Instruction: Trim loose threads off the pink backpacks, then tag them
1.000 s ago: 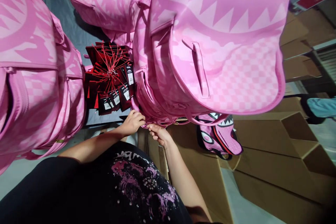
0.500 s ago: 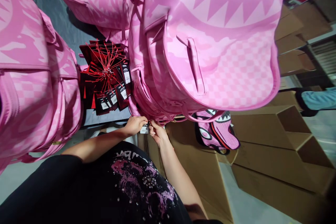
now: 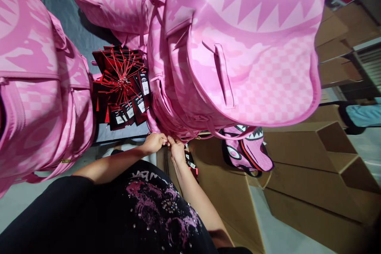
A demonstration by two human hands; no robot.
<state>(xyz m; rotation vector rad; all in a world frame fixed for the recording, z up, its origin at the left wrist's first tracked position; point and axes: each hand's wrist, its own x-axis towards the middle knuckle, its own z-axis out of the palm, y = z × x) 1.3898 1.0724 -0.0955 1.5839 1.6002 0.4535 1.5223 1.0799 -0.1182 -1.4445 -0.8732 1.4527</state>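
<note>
My left hand [image 3: 155, 142] and my right hand [image 3: 176, 149] meet at the lower edge of a large pink backpack [image 3: 205, 59] with a shark-teeth print. Both have their fingers pinched together, almost touching. Whatever lies between the fingertips is too small or hidden to make out. Just above them run the pink straps [image 3: 162, 129] of this bag. Beyond my left hand, a bundle of black and red hang tags [image 3: 122, 83] with red strings lies fanned out on the dark table [image 3: 117, 133]. Beside my right wrist show more black tags [image 3: 190, 160] with white labels.
Another pink backpack [image 3: 29, 87] stands at left, and a third pink backpack [image 3: 110, 0] lies behind. Cardboard boxes [image 3: 309, 174] fill the right side. A pink bag with a shark face [image 3: 247, 149] sits by an open carton [image 3: 220, 190]. Someone's light-blue sleeve or trouser leg [image 3: 364, 115] shows at far right.
The white-labelled tag seen between my hands is out of sight there now. My right hand has turned and moved closer to my left. Black tags now show beside my right wrist.
</note>
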